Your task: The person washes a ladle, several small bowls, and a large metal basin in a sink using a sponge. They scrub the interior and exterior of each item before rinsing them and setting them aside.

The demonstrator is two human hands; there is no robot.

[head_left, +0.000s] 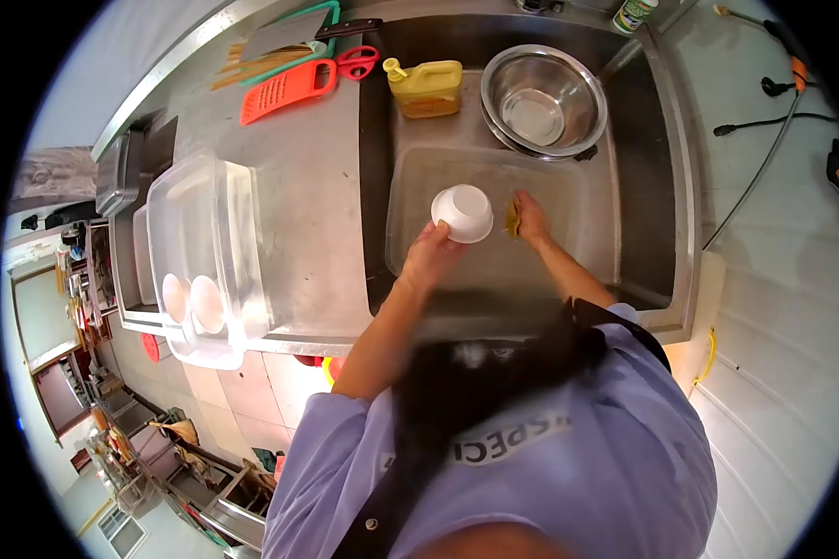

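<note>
Bowl (460, 214), one: white, smooth, plain; round, with a broad rim and a smaller circle set within it. Material not certain, ceramic or plastic; whether inside or underside faces up, cannot tell. Location: in the left hand (427, 253), above the tub, the grip closed on its near edge.

Pad (512, 220), one: dull yellow, small, apparently soft; clasped in the fingers of the right hand (531, 222), just beside the bowl but apart from it. Hands separate, each with its own item.

Tub (419, 182), one: translucent plastic, rectangular with rounded corners; beneath both hands.

Sink (641, 205), one: brushed metal, straight-walled; around the tub.

Jug (429, 93), one: yellow plastic, boxy, with handle and capped neck; beyond the left hand.

Basins (531, 116), stacked: polished metal, round, wide-rimmed, glossy; beyond the right hand.

Bench (317, 205): flat grey metal; left of the left hand. Upon it, a bin (186, 205), clear plastic, deep, with two smooth white rounded pieces (207, 305) showing at its near end. Farther off, beyond and left of the left hand: grater (284, 95), orange-red, perforated; scissors (357, 62), red-handled; knife (348, 29), dark-handled; sticks (252, 65), slender, tan.
</note>
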